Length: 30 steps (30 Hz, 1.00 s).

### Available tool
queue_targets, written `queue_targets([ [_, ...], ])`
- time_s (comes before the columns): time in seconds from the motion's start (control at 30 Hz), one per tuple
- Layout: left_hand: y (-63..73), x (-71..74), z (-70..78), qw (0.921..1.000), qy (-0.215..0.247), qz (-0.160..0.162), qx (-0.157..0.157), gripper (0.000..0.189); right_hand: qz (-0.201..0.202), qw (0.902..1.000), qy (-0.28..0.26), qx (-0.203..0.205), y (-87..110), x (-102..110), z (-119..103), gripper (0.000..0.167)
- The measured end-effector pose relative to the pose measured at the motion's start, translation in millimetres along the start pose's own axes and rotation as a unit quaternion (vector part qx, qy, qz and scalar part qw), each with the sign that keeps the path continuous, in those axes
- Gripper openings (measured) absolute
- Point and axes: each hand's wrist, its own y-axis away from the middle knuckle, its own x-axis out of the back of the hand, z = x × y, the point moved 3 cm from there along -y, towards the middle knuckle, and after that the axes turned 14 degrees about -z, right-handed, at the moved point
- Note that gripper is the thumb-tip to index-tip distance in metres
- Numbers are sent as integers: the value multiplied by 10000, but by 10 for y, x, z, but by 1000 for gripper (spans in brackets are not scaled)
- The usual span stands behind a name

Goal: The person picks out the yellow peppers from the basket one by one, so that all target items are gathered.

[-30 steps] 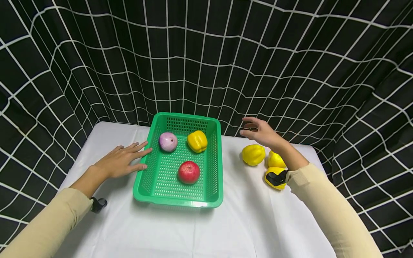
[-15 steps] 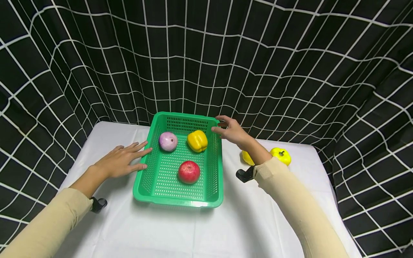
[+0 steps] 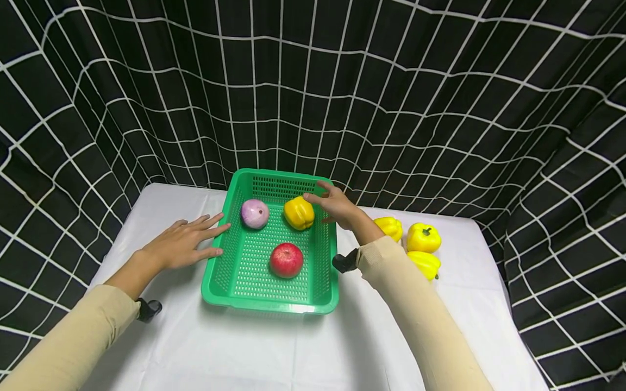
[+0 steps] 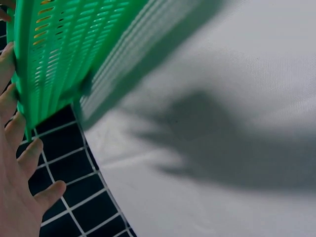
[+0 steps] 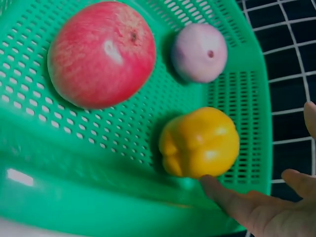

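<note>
Inside the green plastic basket (image 3: 266, 308) lie a yellow bell pepper (image 3: 299, 213), a round purple-and-white onion (image 3: 255, 214) and a red apple (image 3: 286, 260). My left hand (image 3: 183, 243) has its fingers spread, with the fingertips on the basket's left rim. Over the far right corner of the basket, my right hand (image 3: 335, 205) reaches in with fingers apart. In the right wrist view, one fingertip (image 5: 212, 183) is at the edge of the pepper; whether it touches cannot be told. Neither hand holds anything.
Several yellow bell peppers stand on the white-covered table (image 3: 244, 353) right of the basket: one behind the right forearm (image 3: 389, 227), one upright (image 3: 424, 238) and one on its side (image 3: 424, 264). A black curtain with white grid lines (image 3: 303, 81) hangs around the table.
My right hand has moved left from above the loose peppers to the basket's far right corner, beside the pepper inside. The left hand and the basket have stayed in place.
</note>
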Motion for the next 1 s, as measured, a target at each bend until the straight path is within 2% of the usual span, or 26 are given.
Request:
queue_targets([
  [0.23, -9, 8, -38, 10000, -48, 2, -40, 68, 78, 9992, -354, -185, -135, -108, 91, 80],
  [0.57, 10, 11, -45, 10000, -10, -6, -4, 68, 406, 9945, -896, -349, -320, -185, 201, 80],
  [0.8, 5, -2, -41, 10000, -15, 12, -28, 68, 670, 9907, -1124, -366, -423, -247, 304, 75],
  [1.0, 7, -6, -37, 10000, 0, 24, -29, 69, 824, 9896, -1093, -438, -493, -302, 398, 70],
])
